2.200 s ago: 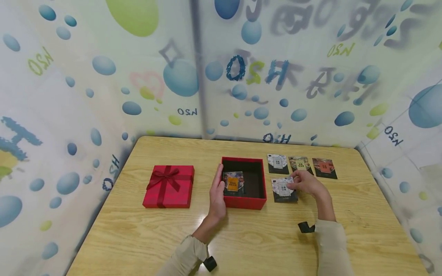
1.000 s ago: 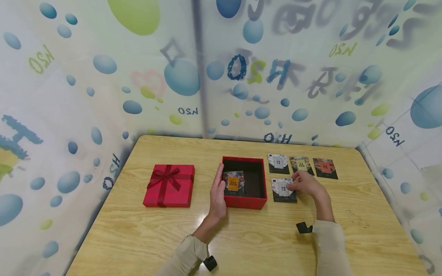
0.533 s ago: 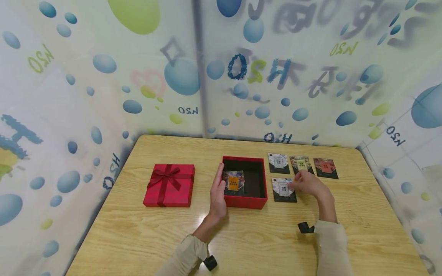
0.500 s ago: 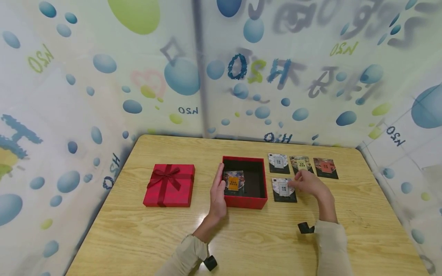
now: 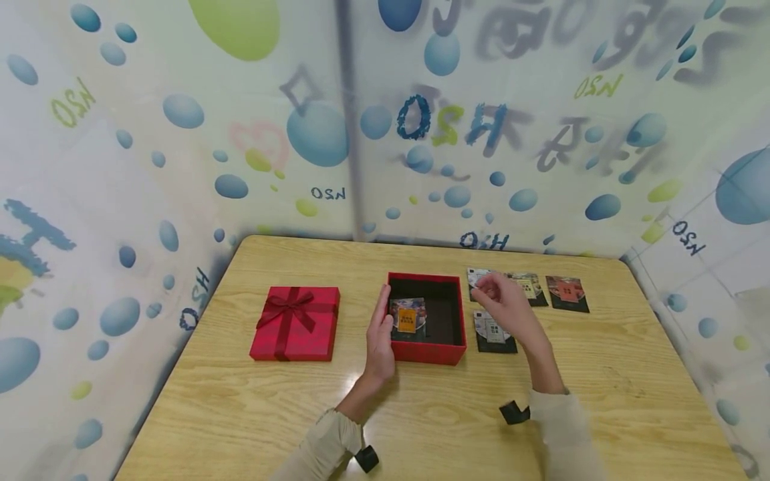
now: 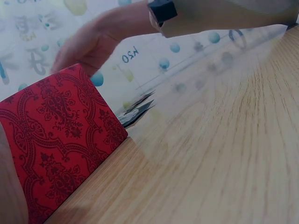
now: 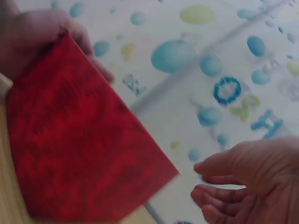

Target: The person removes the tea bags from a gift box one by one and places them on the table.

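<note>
Head cam: left hand (image 5: 380,334) lies flat on the open red gift box (image 5: 427,347) at its 9 o'clock wall; right hand (image 5: 502,302) hovers loose, holding nothing, above the cards (image 5: 494,332) at the box's 3 o'clock. Left wrist: box wall (image 6: 60,140) on the bench (image 6: 224,154). Right wrist: relaxed fingers (image 7: 219,168), empty.

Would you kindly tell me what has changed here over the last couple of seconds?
The right hand left the near card, which it had been touching, and rose back and left to above the far row of cards, near the open box. It holds nothing that I can see. The left hand stays against the box's left wall; the card inside, the lid and the table cards have not moved.
</note>
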`<state>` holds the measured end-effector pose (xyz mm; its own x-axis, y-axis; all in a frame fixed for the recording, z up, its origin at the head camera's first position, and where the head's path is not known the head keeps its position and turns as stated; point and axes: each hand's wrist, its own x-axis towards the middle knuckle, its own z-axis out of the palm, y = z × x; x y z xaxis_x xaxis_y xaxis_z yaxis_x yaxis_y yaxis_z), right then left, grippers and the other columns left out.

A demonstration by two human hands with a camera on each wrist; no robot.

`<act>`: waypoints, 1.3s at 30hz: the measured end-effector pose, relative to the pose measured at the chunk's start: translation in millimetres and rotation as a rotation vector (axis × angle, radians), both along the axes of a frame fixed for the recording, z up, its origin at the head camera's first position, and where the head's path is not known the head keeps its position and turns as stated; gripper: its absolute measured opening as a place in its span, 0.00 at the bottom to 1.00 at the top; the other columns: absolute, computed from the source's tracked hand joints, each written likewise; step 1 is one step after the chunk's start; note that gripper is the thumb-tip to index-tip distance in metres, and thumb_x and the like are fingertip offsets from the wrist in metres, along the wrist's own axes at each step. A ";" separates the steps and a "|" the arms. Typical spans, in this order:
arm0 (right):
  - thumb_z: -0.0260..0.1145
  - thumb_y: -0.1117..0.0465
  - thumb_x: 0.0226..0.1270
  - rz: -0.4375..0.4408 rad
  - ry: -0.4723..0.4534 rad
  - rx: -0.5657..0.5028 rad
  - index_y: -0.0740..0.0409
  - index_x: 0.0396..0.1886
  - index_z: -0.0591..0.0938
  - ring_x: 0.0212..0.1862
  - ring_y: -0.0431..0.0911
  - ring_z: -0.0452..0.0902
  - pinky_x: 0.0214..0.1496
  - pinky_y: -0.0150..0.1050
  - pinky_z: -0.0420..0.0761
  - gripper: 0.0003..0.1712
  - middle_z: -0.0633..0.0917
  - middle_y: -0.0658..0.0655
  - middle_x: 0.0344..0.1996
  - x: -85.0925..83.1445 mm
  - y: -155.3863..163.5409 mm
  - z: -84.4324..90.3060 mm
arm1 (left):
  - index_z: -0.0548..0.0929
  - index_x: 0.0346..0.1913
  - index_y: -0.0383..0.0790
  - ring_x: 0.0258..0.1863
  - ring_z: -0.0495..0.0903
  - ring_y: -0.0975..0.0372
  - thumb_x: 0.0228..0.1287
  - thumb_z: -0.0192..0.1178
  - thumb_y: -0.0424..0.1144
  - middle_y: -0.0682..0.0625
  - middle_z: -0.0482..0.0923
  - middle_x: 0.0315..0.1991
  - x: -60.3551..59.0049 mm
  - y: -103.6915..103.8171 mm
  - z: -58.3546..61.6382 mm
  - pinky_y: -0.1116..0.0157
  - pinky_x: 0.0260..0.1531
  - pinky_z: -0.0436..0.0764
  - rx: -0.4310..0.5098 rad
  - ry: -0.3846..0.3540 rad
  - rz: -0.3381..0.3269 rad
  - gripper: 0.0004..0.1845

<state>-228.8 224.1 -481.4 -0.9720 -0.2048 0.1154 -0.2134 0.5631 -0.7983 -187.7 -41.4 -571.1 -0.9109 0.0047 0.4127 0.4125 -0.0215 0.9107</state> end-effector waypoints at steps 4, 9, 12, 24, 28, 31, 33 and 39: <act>0.66 0.61 0.78 0.009 0.025 -0.121 0.64 0.50 0.81 0.39 0.54 0.82 0.39 0.31 0.80 0.10 0.85 0.60 0.39 8.2 -27.2 3.2 | 0.54 0.84 0.38 0.83 0.48 0.51 0.83 0.33 0.33 0.44 0.51 0.84 -0.1 1.5 -1.4 0.71 0.78 0.48 -0.002 0.000 0.004 0.30; 0.65 0.61 0.78 0.090 -0.071 -0.121 0.63 0.52 0.81 0.44 0.58 0.86 0.43 0.37 0.85 0.11 0.86 0.60 0.42 16.5 -57.9 1.7 | 0.54 0.84 0.40 0.83 0.49 0.54 0.83 0.33 0.35 0.47 0.51 0.84 1.8 2.5 -1.1 0.71 0.78 0.49 -0.011 -0.046 0.001 0.30; 0.66 0.61 0.77 0.116 -0.123 -0.019 0.65 0.54 0.80 0.45 0.53 0.86 0.48 0.44 0.87 0.13 0.86 0.59 0.44 17.5 -74.8 2.1 | 0.54 0.84 0.40 0.83 0.49 0.53 0.83 0.32 0.34 0.46 0.51 0.84 2.2 3.0 -0.9 0.71 0.78 0.49 -0.015 -0.052 -0.005 0.30; 0.71 0.56 0.72 0.151 -0.326 0.346 0.67 0.63 0.74 0.43 0.52 0.82 0.52 0.51 0.85 0.29 0.85 0.64 0.48 0.3 -127.6 -10.6 | 0.56 0.83 0.39 0.83 0.50 0.52 0.83 0.34 0.34 0.45 0.53 0.84 1.2 1.0 -2.7 0.72 0.78 0.50 -0.034 -0.013 0.032 0.30; 0.72 0.56 0.71 0.108 -0.322 0.341 0.68 0.65 0.73 0.48 0.56 0.82 0.57 0.55 0.83 0.31 0.84 0.66 0.51 -2.0 -131.0 -12.9 | 0.56 0.83 0.39 0.83 0.50 0.53 0.82 0.34 0.34 0.43 0.53 0.84 1.1 -1.1 -1.2 0.71 0.78 0.50 -0.034 -0.007 0.036 0.30; 0.73 0.55 0.70 0.065 -0.334 0.348 0.69 0.68 0.71 0.51 0.58 0.81 0.59 0.58 0.82 0.35 0.82 0.68 0.53 -2.3 -131.4 -13.3 | 0.55 0.83 0.38 0.83 0.50 0.52 0.82 0.33 0.33 0.42 0.52 0.84 0.6 -2.0 -0.3 0.71 0.78 0.50 -0.023 -0.007 0.028 0.30; 0.73 0.54 0.70 0.045 -0.348 0.349 0.68 0.69 0.70 0.53 0.59 0.80 0.60 0.59 0.81 0.37 0.81 0.68 0.54 -2.3 -131.1 -13.2 | 0.55 0.83 0.38 0.83 0.49 0.52 0.82 0.33 0.33 0.42 0.51 0.84 0.2 -2.2 -0.2 0.72 0.78 0.49 -0.017 -0.008 0.024 0.30; 0.73 0.54 0.69 0.030 -0.384 0.308 0.68 0.71 0.68 0.53 0.59 0.79 0.61 0.59 0.80 0.39 0.79 0.69 0.55 -2.6 -129.8 -12.2 | 0.55 0.83 0.37 0.83 0.48 0.51 0.82 0.34 0.33 0.42 0.51 0.84 -0.1 -0.8 0.4 0.72 0.78 0.49 0.002 -0.003 0.015 0.30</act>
